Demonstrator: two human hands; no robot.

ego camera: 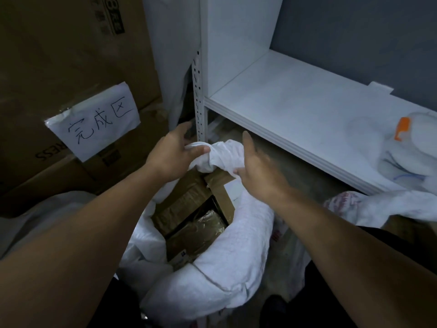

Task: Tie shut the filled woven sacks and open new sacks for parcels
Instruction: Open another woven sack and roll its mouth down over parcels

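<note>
A white woven sack (227, 263) stands on the floor below me, its mouth partly open on brown cardboard parcels (191, 209) wrapped in tape. The far flaps of the sack are twisted into a knot (221, 155) above the parcels. My left hand (172, 157) grips the left side of that knot, thumb on top. My right hand (257, 169) holds the right strand of the knot with its fingertips, thumb lifted. Both forearms reach in from the bottom corners.
A white metal shelf unit (295, 110) stands on the right, with a perforated upright (199, 100). White bags with an orange tag (402, 129) lie on the shelf's right end. Stacked cardboard boxes (59, 55) with a handwritten paper sign (94, 119) fill the left. Another white sack (390, 207) lies at right.
</note>
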